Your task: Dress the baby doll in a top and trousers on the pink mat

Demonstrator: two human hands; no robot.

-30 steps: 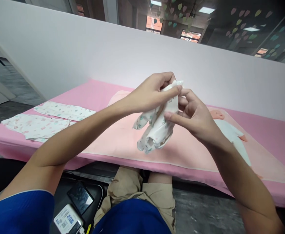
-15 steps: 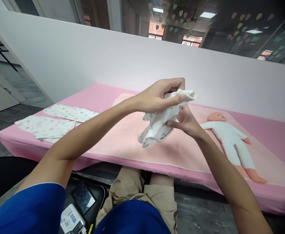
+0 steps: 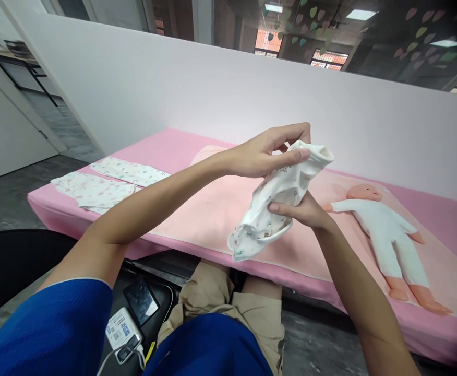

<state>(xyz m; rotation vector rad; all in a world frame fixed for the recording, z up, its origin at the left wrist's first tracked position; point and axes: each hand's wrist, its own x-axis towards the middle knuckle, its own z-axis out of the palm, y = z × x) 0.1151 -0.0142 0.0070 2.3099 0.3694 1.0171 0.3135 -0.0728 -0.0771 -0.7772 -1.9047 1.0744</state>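
A small white baby garment (image 3: 265,209) with a tiny print hangs tilted in the air over the bed, held between both hands. My left hand (image 3: 273,151) grips its upper end near an open hemmed edge, thumb on top and fingers behind. Lower down, my right hand (image 3: 304,209) has its thumb on the near side of the cloth, and its fingers are hidden behind or inside it. Loose folds droop toward the bed's front edge. What exact kind of garment it is, I cannot tell.
A doll in white (image 3: 383,224) lies on a peach mat (image 3: 208,209) at the right. Printed baby clothes (image 3: 91,189) lie flat at the left of the pink bed (image 3: 161,141). Below are a power bank (image 3: 123,329) with a cable and a dark phone-like device (image 3: 141,300).
The garment has been stretched out longer, its lower end dropping toward the bed's front edge. My right hand's hold has shifted slightly. The whole view has swung a little to the left.
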